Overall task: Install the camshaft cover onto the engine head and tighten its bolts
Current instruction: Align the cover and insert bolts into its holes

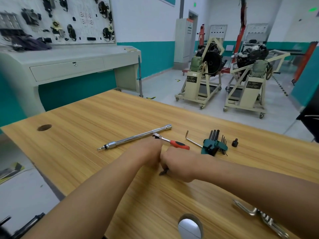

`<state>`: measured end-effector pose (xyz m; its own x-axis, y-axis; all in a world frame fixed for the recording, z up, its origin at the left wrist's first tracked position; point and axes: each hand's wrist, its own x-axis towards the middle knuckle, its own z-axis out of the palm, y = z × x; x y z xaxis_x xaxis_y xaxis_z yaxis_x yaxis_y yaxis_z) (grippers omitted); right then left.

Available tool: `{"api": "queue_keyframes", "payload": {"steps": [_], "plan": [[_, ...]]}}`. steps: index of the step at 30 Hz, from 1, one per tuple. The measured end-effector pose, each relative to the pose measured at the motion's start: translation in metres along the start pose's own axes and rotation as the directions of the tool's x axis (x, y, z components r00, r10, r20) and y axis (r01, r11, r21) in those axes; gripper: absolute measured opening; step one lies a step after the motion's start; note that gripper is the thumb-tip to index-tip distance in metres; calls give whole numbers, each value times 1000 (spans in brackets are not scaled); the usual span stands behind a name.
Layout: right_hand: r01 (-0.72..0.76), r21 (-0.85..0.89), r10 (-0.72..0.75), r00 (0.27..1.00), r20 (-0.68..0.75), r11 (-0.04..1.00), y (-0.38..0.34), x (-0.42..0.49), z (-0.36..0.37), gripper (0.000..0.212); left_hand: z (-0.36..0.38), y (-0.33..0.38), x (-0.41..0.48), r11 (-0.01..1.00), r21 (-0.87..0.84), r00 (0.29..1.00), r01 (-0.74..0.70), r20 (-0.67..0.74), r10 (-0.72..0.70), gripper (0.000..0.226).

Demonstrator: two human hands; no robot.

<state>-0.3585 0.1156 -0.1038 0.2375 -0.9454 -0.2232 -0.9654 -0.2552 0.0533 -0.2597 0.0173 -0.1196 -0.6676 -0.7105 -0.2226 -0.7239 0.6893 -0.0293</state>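
The right hand [179, 163] curls round a small dark piece [163, 172], knuckles touching the left hand [150, 152], whose blurred grip I cannot tell. Just beyond lies the red-handled ratchet [171, 141] on the worktop [86, 135]; engines on stands [212, 62] stand well apart

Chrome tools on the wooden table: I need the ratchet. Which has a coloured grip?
The short chrome ratchet with the red-and-black grip; the long chrome socket bar behind it and the chrome tool at the near edge are bare metal.
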Motion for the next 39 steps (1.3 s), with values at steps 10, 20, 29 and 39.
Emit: {"api": "queue_keyframes", "payload": {"steps": [10,20,29,39], "plan": [[-146,193,157,987,-41,970,2,-14,-34,16,19,-11,-53,343,-925,929,167,31,-369,22],[43,26,-41,996,-81,999,-59,-19,-134,10,-12,-30,-129,-674,-739,1000,-9,-5,-8,32],[318,-252,-372,905,-205,914,-203,-34,-223,14,-72,-78,-264,-618,-760,953,-201,-5,-304,33],[719,-95,-691,610,-389,688,-331,-35,-278,16,-98,-146,-431,-366,-870,812,-330,-64,-580,34]]}}
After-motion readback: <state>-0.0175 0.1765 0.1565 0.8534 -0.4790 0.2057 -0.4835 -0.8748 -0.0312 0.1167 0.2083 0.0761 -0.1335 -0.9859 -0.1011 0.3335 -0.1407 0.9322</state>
